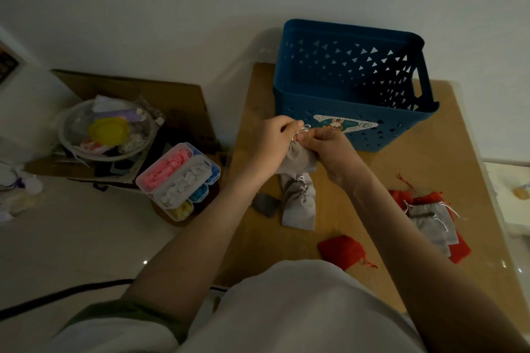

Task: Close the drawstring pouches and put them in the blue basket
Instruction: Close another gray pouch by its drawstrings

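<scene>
Now cinching a grey pouch at the basket's front

You hold the grey pouch (299,158) just above the counter (372,178), close against the front wall of the blue basket (352,89), likely to keep the drop short. Your left hand (271,142) pinches the white cord (306,127) in curled fingers (295,124). Your right hand (334,150) curls round the gathered neck, seemingly bracing against the pull. The pouch's long axis runs mouth-up toward the basket, bottom hanging toward you. Another grey pouch (298,205) and a red pouch (341,249) lie waiting nearer you.

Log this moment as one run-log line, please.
stage: closing | left hand: pinches cord | right hand: grips grey pouch | blue basket: behind hands
</scene>
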The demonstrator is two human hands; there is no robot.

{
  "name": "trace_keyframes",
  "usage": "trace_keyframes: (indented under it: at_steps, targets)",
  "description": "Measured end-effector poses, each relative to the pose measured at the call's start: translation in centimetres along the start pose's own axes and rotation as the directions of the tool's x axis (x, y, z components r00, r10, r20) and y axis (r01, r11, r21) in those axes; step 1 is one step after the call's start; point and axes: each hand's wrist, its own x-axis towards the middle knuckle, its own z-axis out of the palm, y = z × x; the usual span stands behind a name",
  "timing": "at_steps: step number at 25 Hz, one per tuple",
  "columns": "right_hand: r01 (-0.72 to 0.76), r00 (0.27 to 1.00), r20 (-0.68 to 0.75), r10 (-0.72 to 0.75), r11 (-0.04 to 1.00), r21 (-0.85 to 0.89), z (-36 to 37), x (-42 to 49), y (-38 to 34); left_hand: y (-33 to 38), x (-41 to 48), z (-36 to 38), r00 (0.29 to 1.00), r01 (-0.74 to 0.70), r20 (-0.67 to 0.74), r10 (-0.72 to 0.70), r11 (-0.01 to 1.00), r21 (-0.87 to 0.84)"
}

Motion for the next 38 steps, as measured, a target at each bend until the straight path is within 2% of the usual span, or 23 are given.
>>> trace_keyframes:
  at_steps: [2,4,8,10,13,17,21,25,29,33,36,38]
  targets:
    - [0.009,0.999,0.041,-0.009,1.0,-0.005,-0.4,0.0,0.0,-0.2,0.0,0.0,1.0,0.022,0.023,-0.021,0.998,-0.06]
    - [-0.003,0.992,0.122,-0.001,1.0,0.027,-0.8,0.0,0.2,-0.3,-0.1,-0.1,0.991,0.104,0.107,-0.081,0.97,-0.221]
    - [-0.056,0.962,0.273,0.021,0.991,0.12,-1.0,-0.3,0.3,-0.7,-0.2,-0.2,0.943,0.289,0.289,-0.163,0.832,-0.474]
    - [-0.103,0.953,0.298,0.056,0.984,0.145,-1.3,-0.4,0.1,-0.7,-0.2,-0.5,0.925,0.339,0.339,-0.171,0.775,-0.534]
    - [-0.135,0.95,0.299,0.088,0.981,0.141,-1.3,-0.7,-0.4,-0.6,-0.2,-1.0,0.913,0.338,0.384,-0.138,0.781,-0.524]
    - [-0.186,0.95,0.276,0.142,0.973,0.138,-1.4,-0.8,-1.1,-0.6,0.0,-1.7,0.916,0.23,0.399,-0.049,0.878,-0.42]
    - [-0.188,0.943,0.284,0.174,0.982,0.023,-2.4,-0.7,-1.8,-0.6,0.2,-2.0,0.908,0.092,0.417,0.041,0.951,-0.295]
    - [-0.194,0.946,0.262,0.189,0.981,-0.006,-2.5,-0.7,-2.0,-0.3,1.0,-2.3,0.891,-0.013,0.442,0.1,0.981,-0.195]
    - [-0.182,0.951,0.247,0.186,0.983,-0.037,-2.3,-0.8,-2.2,-0.3,1.6,-2.5,0.871,-0.155,0.47,0.143,0.988,-0.015]
    - [-0.146,0.963,0.202,0.181,0.973,-0.179,-2.0,-0.4,-1.8,0.7,1.5,-2.3,0.866,-0.279,0.476,0.152,0.938,0.207]
    - [-0.109,0.976,0.142,0.163,0.94,-0.324,-1.5,0.0,-1.4,1.0,1.1,-1.6,0.83,-0.449,0.513,0.219,0.809,0.38]
    - [-0.074,0.986,0.105,0.132,0.898,-0.435,-1.2,0.3,-1.3,0.9,1.1,-1.1,0.832,-0.503,0.502,0.238,0.705,0.5]
